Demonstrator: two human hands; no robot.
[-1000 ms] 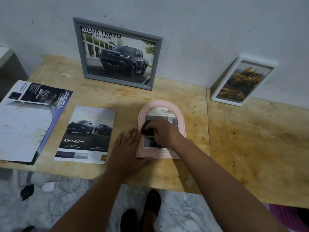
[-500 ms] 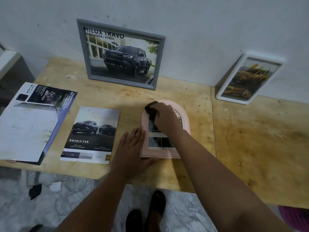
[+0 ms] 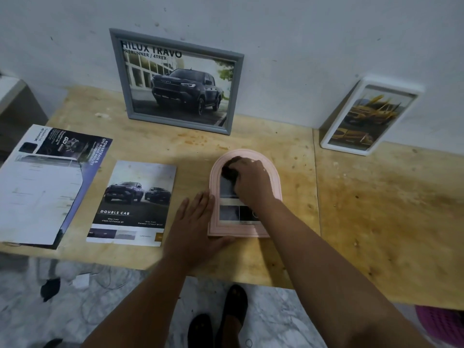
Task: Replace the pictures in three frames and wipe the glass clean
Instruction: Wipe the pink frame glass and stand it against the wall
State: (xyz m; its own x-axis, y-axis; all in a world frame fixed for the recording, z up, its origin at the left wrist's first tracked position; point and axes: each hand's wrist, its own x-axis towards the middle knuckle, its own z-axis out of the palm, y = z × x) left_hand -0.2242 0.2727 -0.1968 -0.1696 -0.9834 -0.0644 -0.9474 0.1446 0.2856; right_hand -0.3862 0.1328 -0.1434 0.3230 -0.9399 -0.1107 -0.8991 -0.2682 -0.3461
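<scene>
Left hand [image 3: 194, 222] flat, right hand [image 3: 253, 184] curled

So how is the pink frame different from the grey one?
The pink frame has a rounded, arched top; the grey frame is a rectangle. The pink frame lies flat on the wooden table, while the grey frame stands leaning against the wall. The pink frame looks smaller. The right hand rubs a dark cloth on the pink one and the left hand steadies it; nobody touches the grey one. Both hold printed pictures.
</scene>
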